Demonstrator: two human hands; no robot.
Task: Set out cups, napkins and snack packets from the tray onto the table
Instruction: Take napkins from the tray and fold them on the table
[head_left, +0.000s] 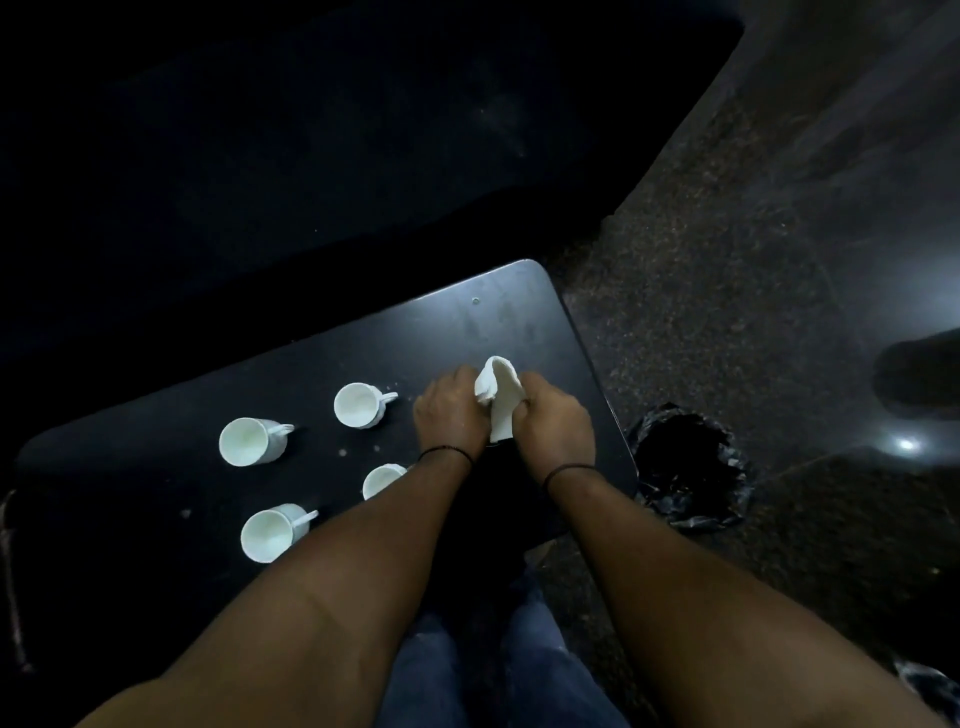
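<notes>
White cups, 4 of them, stand upright on the dark table (493, 312), all w/ handles pointing right. Far cup (359, 405) sits nearest the hands; left cup (253, 441) is further out toward the table's left; near cup (274, 531) is closest to the person. Insides look pale and bare, nothing seen in them. Fourth cup (383, 479) is partly covered by the left forearm, only its rim and part of the wall showing.

Napkin (500, 397), white and crumpled, is held upright betw. both hands above the table's right part. Left hand (452, 413) is closed on its left edge; right hand (555, 423) is curled round its lower right side. Fingertips are hidden behind the knuckles and the cloth.

Bin (685, 467) w/ black liner stands on the floor just beside the table's right edge; contents too dark to tell. No tray or snack pkts can be made out; the scene is v. dim, top of view near black.
</notes>
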